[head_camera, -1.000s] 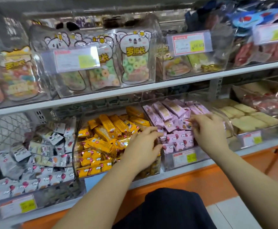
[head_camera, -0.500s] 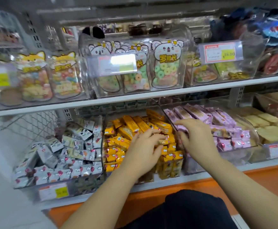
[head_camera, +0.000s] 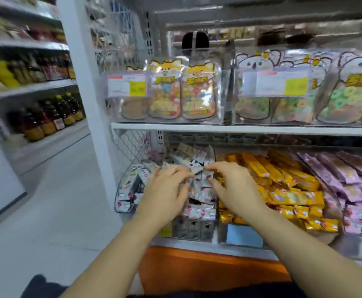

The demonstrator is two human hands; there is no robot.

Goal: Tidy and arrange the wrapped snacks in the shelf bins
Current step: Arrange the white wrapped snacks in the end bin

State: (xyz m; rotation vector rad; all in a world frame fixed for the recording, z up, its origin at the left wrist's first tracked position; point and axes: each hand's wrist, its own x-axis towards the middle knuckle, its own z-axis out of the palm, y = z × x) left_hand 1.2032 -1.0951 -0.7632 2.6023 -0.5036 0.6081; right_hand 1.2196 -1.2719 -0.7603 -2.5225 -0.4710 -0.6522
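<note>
Standing in a shop aisle: pale grey floor (head_camera: 53,211) stretching off to the left, white upright post (head_camera: 85,87) rising beside wire mesh panel (head_camera: 130,147), blurred bottles (head_camera: 53,117) lining far shelves (head_camera: 29,87), orange base panel (head_camera: 197,269) running below.

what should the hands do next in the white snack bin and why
Probably press down and gather the loose white wrapped snacks toward the middle of their bin. Both the left hand and right hand are spread over that pile, which lies jumbled at mixed angles, while the yellow bars beside it sit in neater rows. Whether either hand pinches a packet is unclear.
</note>
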